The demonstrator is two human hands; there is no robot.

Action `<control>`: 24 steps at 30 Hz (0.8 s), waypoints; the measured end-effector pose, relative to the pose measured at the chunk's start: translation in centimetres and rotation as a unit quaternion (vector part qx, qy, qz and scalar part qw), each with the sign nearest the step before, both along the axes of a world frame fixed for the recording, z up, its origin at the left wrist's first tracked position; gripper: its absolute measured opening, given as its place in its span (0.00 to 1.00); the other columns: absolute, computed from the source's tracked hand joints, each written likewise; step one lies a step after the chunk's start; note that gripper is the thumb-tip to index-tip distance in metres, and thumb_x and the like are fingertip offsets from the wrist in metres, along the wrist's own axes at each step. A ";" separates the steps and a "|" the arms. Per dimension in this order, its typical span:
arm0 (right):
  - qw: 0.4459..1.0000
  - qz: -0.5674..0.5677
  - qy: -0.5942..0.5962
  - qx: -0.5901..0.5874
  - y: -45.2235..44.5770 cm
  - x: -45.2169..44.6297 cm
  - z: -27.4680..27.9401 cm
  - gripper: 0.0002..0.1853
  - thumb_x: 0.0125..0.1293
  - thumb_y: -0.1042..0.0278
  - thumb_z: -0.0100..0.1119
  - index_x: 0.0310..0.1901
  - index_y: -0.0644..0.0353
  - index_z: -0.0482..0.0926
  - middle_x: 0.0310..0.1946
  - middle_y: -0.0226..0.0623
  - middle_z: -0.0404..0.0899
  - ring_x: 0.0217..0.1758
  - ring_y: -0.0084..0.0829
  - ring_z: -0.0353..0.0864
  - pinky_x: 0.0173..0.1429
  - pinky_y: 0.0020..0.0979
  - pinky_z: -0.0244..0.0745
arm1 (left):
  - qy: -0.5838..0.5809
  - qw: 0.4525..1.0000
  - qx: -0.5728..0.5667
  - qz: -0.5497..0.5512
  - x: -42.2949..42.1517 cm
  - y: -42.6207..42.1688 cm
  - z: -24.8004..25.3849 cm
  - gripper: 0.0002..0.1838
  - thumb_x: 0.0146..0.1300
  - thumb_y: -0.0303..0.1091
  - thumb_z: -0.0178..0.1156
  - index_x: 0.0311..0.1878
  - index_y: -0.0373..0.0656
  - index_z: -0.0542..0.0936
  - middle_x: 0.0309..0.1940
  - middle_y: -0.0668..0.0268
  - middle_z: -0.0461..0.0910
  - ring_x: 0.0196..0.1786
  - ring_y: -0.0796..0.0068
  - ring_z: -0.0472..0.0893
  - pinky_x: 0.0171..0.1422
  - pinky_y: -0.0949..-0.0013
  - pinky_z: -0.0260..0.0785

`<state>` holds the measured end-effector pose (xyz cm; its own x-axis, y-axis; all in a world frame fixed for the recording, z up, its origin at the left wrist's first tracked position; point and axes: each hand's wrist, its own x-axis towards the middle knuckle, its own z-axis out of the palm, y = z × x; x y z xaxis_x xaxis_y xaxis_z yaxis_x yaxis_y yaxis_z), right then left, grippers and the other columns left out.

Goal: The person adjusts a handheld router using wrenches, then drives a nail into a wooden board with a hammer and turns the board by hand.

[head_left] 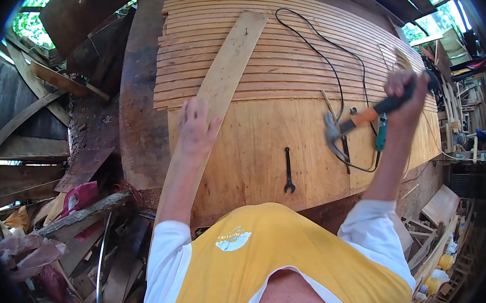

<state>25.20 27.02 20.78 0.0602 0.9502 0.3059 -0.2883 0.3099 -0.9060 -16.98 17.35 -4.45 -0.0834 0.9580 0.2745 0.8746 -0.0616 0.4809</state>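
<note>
My left hand lies on a long pale wooden board, fingers stretched out over it. The board runs aslant across rows of narrow wooden strips. Near its far end a nail sticks up. My right hand is wrapped round the black and orange handle of a claw hammer, raised to the right with its metal head toward the middle. Between my arms, a dark wrench lies on the plywood sheet.
Below my right hand lies a green power tool, its black cord looping over the strips. Scrap wood and cloth are heaped on the left. More wood pieces lie at the lower right, beyond the table's edge.
</note>
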 end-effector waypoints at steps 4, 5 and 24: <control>0.997 0.018 0.079 0.005 10.7 -8.1 -3.2 0.22 0.74 0.45 0.64 0.28 0.50 0.71 0.22 0.25 0.68 0.26 0.23 0.69 0.31 0.28 0.66 | 0.043 0.996 -0.053 0.049 2.3 4.6 -2.5 0.37 0.72 0.55 0.60 0.78 0.45 0.69 0.80 0.48 0.60 0.82 0.41 0.57 0.81 0.38 0.52; 0.997 0.020 0.080 0.006 13.3 -10.4 -4.0 0.22 0.74 0.45 0.65 0.29 0.49 0.71 0.22 0.25 0.68 0.25 0.23 0.69 0.31 0.29 0.66 | 0.061 0.994 -0.077 0.055 2.7 4.6 -2.1 0.37 0.73 0.55 0.59 0.78 0.46 0.68 0.81 0.48 0.59 0.83 0.42 0.57 0.81 0.37 0.52; 0.919 0.024 -0.388 0.071 21.2 -26.2 -10.3 0.08 0.70 0.70 0.67 0.35 0.54 0.77 0.24 0.20 0.70 0.29 0.15 0.69 0.34 0.23 0.67 | 0.052 0.990 -0.113 0.066 2.7 5.2 -1.4 0.39 0.70 0.56 0.63 0.79 0.49 0.69 0.82 0.51 0.57 0.82 0.46 0.57 0.81 0.35 0.51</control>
